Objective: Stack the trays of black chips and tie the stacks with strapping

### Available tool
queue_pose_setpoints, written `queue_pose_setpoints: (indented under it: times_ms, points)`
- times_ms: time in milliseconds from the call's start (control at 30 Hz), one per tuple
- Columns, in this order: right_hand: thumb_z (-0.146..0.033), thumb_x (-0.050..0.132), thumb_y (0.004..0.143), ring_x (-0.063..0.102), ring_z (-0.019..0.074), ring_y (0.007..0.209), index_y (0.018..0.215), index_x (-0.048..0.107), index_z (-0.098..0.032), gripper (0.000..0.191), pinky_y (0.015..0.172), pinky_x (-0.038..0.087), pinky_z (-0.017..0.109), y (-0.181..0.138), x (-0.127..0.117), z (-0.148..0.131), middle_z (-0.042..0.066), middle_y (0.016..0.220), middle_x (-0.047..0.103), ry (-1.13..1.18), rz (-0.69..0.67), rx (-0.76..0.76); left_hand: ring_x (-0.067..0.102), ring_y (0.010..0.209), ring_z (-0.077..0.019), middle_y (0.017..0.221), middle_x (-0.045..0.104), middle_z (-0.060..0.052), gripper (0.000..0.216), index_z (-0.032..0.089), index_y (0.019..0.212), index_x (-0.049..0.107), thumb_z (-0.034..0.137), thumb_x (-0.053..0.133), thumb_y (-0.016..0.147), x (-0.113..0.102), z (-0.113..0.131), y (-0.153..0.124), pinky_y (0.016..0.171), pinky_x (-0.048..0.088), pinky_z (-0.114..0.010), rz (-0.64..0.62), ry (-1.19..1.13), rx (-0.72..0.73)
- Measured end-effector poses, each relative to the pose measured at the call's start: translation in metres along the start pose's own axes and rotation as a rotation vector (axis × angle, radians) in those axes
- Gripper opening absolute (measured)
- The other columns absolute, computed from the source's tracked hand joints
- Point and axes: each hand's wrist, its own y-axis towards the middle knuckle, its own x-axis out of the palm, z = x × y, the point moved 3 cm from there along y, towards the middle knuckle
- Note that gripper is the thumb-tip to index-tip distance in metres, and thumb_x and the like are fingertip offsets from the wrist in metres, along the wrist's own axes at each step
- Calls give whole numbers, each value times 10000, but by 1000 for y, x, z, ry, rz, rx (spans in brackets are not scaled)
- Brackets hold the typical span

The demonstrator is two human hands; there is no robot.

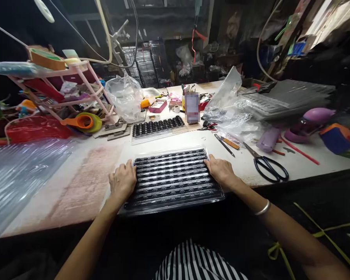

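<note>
A clear plastic tray (172, 177) with rows of small black parts lies at the table's front edge, its near side sticking out past the edge. My left hand (123, 179) grips the tray's left side, fingers curled at its rim. On the opposite side my right hand (220, 171) holds the right rim between thumb and fingers. Behind this tray sits a second tray of black parts (159, 126). What the small parts are I cannot make out.
Black-handled scissors (270, 167), a craft knife (230, 143) and a pen (224, 145) lie to the right. Stacked clear trays (288, 97) stand farther back. At left are plastic sheeting (26, 175) and a pink rack (87, 89).
</note>
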Motion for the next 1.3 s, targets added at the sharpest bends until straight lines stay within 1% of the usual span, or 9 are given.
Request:
queue_pose_setpoints:
  times_ms: [100, 200, 467, 600, 700, 833, 967, 1133, 1300]
  points:
    - [-282, 353, 941, 524, 300, 997, 1297, 471, -131, 404, 778, 352, 398, -2, -4, -5, 185, 1199, 565, -134, 111, -151, 254, 1372, -329, 1469, 358, -132, 551, 204, 1423, 332, 436, 290, 925, 5, 24, -5, 1061, 182, -576, 7, -13, 291]
    - [-118, 335, 901, 462, 304, 1044, 1207, 546, -95, 373, 825, 303, 437, 4, -8, -12, 183, 1208, 546, -281, 150, -359, 176, 1405, -287, 1510, 268, -109, 586, 193, 1428, 320, 489, 293, 923, 14, 46, -8, 1105, 135, -532, -100, -53, 462]
    - [-26, 419, 797, 500, 260, 853, 726, 671, -119, 278, 744, 320, 391, 26, -22, -25, 157, 910, 613, -331, 14, -550, 296, 1361, -297, 1454, 371, -169, 603, 121, 1368, 413, 501, 340, 905, 9, 59, -7, 1094, 208, -490, -20, -55, 477]
    - [-32, 332, 855, 493, 286, 926, 968, 654, -67, 343, 782, 335, 404, 26, -12, -35, 206, 1055, 582, -318, 97, -530, 289, 1361, -304, 1448, 373, -184, 605, 104, 1361, 418, 496, 340, 907, 9, 59, -8, 1090, 207, -500, -15, -71, 464]
    - [-204, 358, 937, 475, 258, 1004, 1189, 545, -119, 325, 827, 346, 364, 35, -1, -44, 159, 1158, 552, -188, 141, -587, 250, 1379, -303, 1474, 330, -178, 611, 109, 1377, 395, 501, 310, 916, 10, 57, -9, 1096, 185, -505, -24, -81, 461]
    - [-539, 354, 918, 489, 251, 918, 1002, 587, -153, 459, 791, 365, 373, 58, 10, -56, 120, 1001, 594, -60, 135, -553, 256, 1375, -292, 1469, 344, -167, 609, 131, 1384, 385, 509, 313, 913, 11, 59, -8, 1102, 176, -491, -37, -103, 414]
    - [-579, 352, 902, 501, 249, 884, 928, 599, -157, 490, 778, 369, 378, 71, 11, -64, 111, 933, 611, -21, 131, -526, 249, 1372, -325, 1434, 379, -207, 648, 83, 1380, 380, 520, 310, 907, 13, 60, 0, 1101, 167, -518, -41, -145, 305]
    - [-406, 415, 931, 489, 262, 1026, 1123, 586, -169, 350, 845, 359, 396, 43, 8, -46, 129, 1138, 577, -17, 177, -527, 214, 1395, -266, 1490, 310, -142, 590, 104, 1399, 359, 442, 324, 917, 10, 21, 2, 1130, 181, -455, -150, -209, 321]
    - [-353, 417, 924, 493, 313, 1061, 1240, 530, -101, 419, 819, 406, 438, -2, 14, 5, 171, 1229, 547, -47, 286, -251, 277, 1372, -199, 1506, 273, -90, 594, 145, 1421, 321, 455, 319, 913, 3, -42, -36, 1117, 262, -370, -235, -483, 285]
